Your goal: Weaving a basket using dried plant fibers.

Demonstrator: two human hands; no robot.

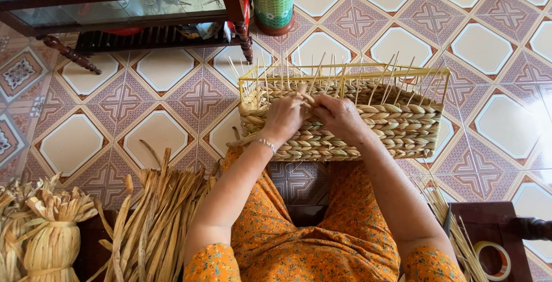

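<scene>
Here the fingertips of both hands meet at the top edge of the half-woven basket [368, 124], pinched together on a braided straw strand [307, 101] between the thin upright stakes [322, 75]. The left hand [283, 118] curls closed over the braid, its wrist carrying a thin silver bracelet [266, 143]; the right hand [339, 115] is likewise closed, thumb and fingers gripping the same strand just beside the left. Exactly how the strand threads between the stakes is hidden by the knuckles.

The basket rests on its side against the person's lap in an orange floral dress [310, 236], on a yellow wire frame [345, 69], with several rows of thick braid already wound round it.

Doing this row well probably means keeping the braid taut, pressing it down snug on the row beneath, and keeping the stakes upright and evenly spaced.

Loose dried straw [161, 213] lies by the left knee, a tied straw bundle [52, 230] further out, and a tape roll [491, 259] on a dark stool [489, 218] to the right.
</scene>
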